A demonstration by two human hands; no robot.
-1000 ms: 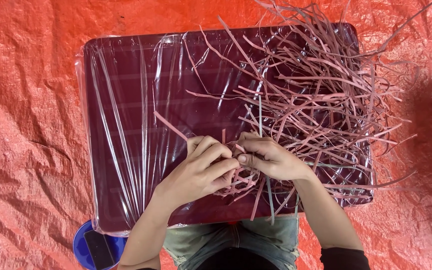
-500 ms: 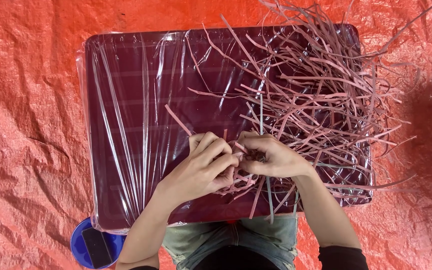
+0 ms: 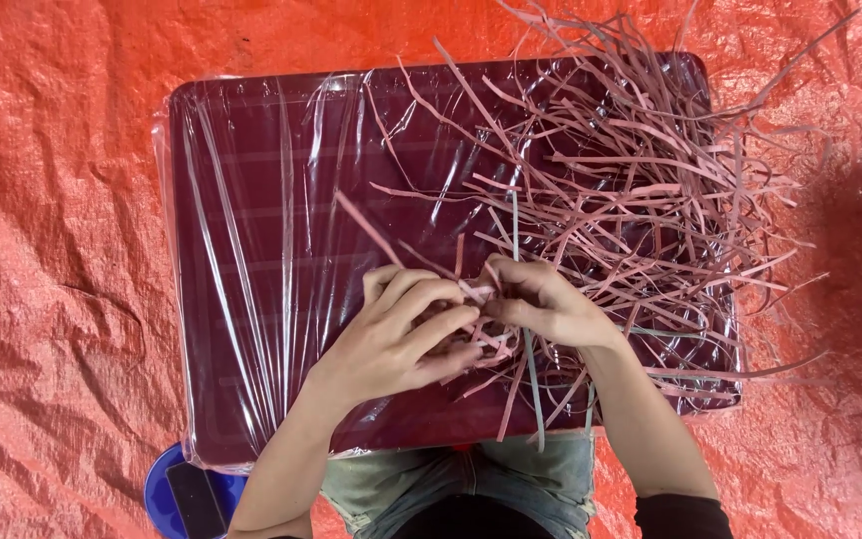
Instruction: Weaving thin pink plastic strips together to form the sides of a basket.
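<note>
Both hands meet low of centre, the left hand [image 3: 406,334] and right hand [image 3: 546,302] pinching thin pink strips [image 3: 476,299]. Beneath: orange tarp [image 3: 52,250], plastic-wrapped maroon board [image 3: 271,250], loose strip pile [image 3: 650,190] upper right.

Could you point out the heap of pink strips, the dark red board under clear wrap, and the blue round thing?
Heap of thin pink strips [image 3: 641,190], head view, tangled middle.
Dark red rectangular plastic-wrapped board [image 3: 251,250], head view, bare left part.
Blue round object [image 3: 164,489], head view, left rim.
</note>
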